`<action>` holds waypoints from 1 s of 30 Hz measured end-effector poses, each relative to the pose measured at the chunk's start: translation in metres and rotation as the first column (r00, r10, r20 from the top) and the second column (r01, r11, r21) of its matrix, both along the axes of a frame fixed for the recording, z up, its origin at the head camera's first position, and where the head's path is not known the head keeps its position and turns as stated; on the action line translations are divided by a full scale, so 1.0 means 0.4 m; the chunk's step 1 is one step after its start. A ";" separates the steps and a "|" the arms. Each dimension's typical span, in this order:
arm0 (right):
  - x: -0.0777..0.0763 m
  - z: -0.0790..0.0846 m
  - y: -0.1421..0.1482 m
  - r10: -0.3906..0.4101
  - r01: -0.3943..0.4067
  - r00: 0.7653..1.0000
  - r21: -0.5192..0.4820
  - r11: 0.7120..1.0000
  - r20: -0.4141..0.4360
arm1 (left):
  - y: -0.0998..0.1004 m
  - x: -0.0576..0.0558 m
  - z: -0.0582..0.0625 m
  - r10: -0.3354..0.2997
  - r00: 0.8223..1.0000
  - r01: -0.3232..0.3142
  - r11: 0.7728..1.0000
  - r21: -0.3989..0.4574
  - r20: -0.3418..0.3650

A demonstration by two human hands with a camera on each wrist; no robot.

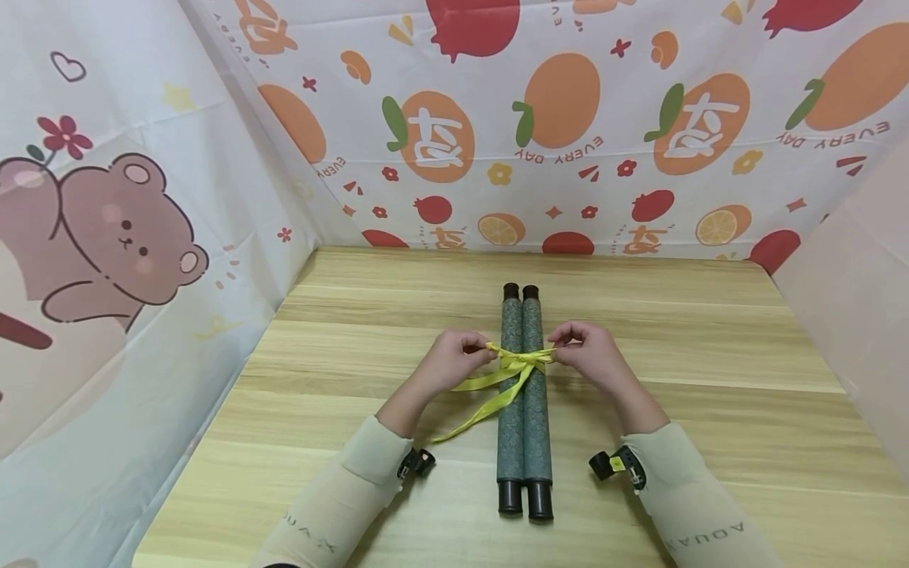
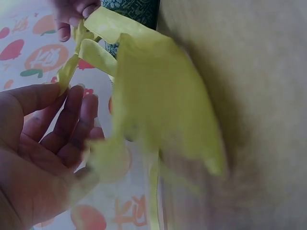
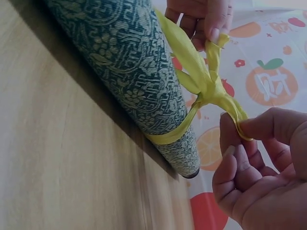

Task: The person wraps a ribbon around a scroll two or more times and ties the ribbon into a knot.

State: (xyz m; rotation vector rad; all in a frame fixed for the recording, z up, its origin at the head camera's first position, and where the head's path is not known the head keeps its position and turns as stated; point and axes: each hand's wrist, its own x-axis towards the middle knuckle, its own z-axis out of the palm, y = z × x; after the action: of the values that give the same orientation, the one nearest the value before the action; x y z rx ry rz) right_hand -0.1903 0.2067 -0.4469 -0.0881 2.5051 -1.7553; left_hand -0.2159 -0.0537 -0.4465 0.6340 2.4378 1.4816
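Note:
A scroll (image 1: 524, 418) with two green patterned rolls and dark end knobs lies lengthwise on the table. Round its upper half runs a yellow ribbon (image 1: 521, 359), gathered in a bow on top. My left hand (image 1: 454, 359) pinches one loop between thumb and index finger at the left of the rolls. On the other side, my right hand (image 1: 592, 355) pinches the opposite loop. In the right wrist view the ribbon (image 3: 211, 93) knots between both hands, with a band round the green roll (image 3: 129, 72). Loose ribbon tails (image 1: 476, 418) trail to the left.
The wood-grain table (image 1: 341, 331) extends around the scroll. A fruit-printed cloth (image 1: 490, 173) hangs behind it, and a bear-printed cloth (image 1: 142, 237) hangs at the left. Each sleeve carries a small black wrist camera (image 1: 417, 463).

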 end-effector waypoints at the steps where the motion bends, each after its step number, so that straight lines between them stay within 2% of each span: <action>1: -0.001 -0.002 0.000 -0.001 0.001 1.000 -0.003 1.000 -0.003 | 0.000 0.000 0.000 0.004 1.000 -0.004 1.000 -0.006 -0.006; 5: -0.005 -0.007 0.001 -0.006 0.007 1.000 0.024 1.000 -0.016 | -0.002 0.001 0.003 0.027 0.999 -0.027 0.999 -0.024 -0.021; 10: -0.005 -0.007 0.008 0.005 -0.003 1.000 0.065 0.998 -0.022 | -0.009 -0.001 0.003 0.050 0.999 -0.050 0.999 -0.008 0.020; 14: -0.002 -0.003 0.014 0.026 -0.024 1.000 0.098 0.995 -0.017 | -0.015 -0.002 0.004 0.048 0.998 -0.048 0.999 0.003 0.039; 19: 0.001 0.003 0.024 0.055 -0.046 0.998 0.185 0.982 -0.040 | -0.020 0.000 0.009 0.041 0.998 -0.041 0.999 -0.008 0.046; 24: 0.009 0.013 0.030 0.085 -0.060 0.993 0.278 0.959 -0.081 | -0.027 0.000 0.012 0.044 0.998 -0.043 0.999 -0.031 0.034; 30: 0.013 0.021 0.025 0.143 -0.058 0.976 0.431 0.900 -0.167 | -0.038 0.000 0.016 0.030 0.998 -0.028 0.999 -0.039 0.052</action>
State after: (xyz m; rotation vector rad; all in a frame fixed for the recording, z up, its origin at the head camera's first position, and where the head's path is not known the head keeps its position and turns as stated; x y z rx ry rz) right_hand -0.1850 0.2167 -0.4385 -0.3702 2.8992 -1.1760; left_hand -0.2159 -0.0688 -0.4402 0.5470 2.4390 1.4399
